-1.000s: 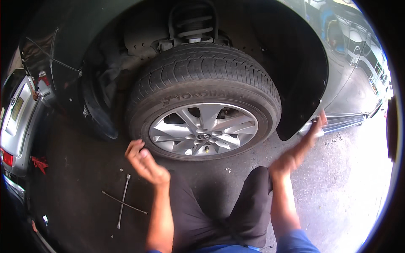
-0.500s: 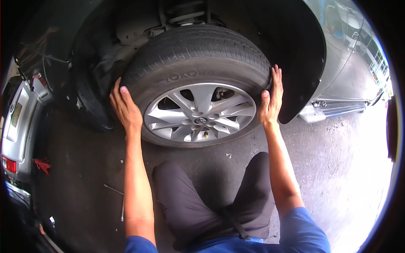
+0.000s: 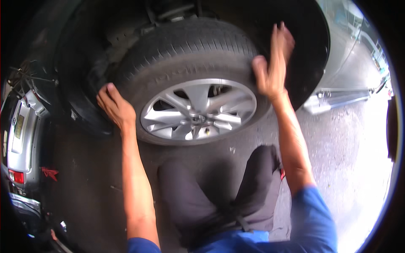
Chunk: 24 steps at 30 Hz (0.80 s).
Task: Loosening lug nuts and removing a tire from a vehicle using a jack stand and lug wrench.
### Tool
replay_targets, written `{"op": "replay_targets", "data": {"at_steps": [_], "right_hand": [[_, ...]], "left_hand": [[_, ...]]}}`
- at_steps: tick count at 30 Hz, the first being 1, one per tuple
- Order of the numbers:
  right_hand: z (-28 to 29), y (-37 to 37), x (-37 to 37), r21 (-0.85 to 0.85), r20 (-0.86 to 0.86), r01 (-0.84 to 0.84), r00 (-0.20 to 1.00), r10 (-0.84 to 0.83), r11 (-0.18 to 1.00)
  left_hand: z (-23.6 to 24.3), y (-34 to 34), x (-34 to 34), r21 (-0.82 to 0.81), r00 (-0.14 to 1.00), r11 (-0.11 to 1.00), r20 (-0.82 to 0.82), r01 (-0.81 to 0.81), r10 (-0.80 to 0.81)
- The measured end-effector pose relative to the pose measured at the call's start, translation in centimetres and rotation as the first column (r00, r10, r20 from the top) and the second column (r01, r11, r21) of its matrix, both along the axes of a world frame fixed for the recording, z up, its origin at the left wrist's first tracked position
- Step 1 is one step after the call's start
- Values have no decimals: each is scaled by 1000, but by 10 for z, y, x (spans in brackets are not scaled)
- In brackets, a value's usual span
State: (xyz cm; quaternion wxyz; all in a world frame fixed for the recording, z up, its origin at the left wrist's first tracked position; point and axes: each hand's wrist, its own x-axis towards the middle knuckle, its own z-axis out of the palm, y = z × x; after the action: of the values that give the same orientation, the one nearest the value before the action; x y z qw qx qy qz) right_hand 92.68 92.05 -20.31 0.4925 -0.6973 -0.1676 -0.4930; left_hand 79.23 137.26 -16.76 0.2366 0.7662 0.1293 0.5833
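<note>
A car wheel (image 3: 242,99) with a black tyre (image 3: 190,48) and a silver multi-spoke rim sits upright in the dark wheel arch (image 3: 306,33). My left hand (image 3: 117,109) is at the tyre's left side, fingers stretched out; whether its palm presses on the rubber I cannot tell. On the other side, my right hand (image 3: 273,67) is blurred, raised with its fingers and thumb apart. It is beside the tyre's upper right edge and holds nothing. Part of the coil spring (image 3: 175,12) shows above the tyre.
A silver vehicle with a red tail light (image 3: 17,176) stands at the far left. A red object (image 3: 49,173) lies on the dark floor near it. To the right, a step bar (image 3: 341,98) runs low along the car's side. My bent knees are just below the wheel.
My right hand has swung up and away from the tyre's side, its fingers spreading. The left hand has shifted slightly left. The view has moved a little, and the wheel's face looks blurred.
</note>
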Motion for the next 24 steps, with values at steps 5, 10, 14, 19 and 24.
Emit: {"op": "replay_targets", "data": {"at_steps": [5,10,14,19,24], "right_hand": [[22,98,-32,-336,189,52,982,14,940],[29,104,-47,-370,-31,2,999,-15,929],[16,99,-68,133,167,-297,947,274,946],[-21,129,-167,633,-39,-631,554,832,449],[-9,154,-160,954,-24,-293,128,991,61]], "left_hand": [[9,37,-23,4,985,991,-111,-134,134],[14,47,-18,-28,980,995,-177,-96,89],[12,-17,-40,-8,981,998,183,65,-62],[-52,-100,-116,-647,726,469,198,602,-658],[-61,-109,-70,-813,720,182,357,554,-596]]}}
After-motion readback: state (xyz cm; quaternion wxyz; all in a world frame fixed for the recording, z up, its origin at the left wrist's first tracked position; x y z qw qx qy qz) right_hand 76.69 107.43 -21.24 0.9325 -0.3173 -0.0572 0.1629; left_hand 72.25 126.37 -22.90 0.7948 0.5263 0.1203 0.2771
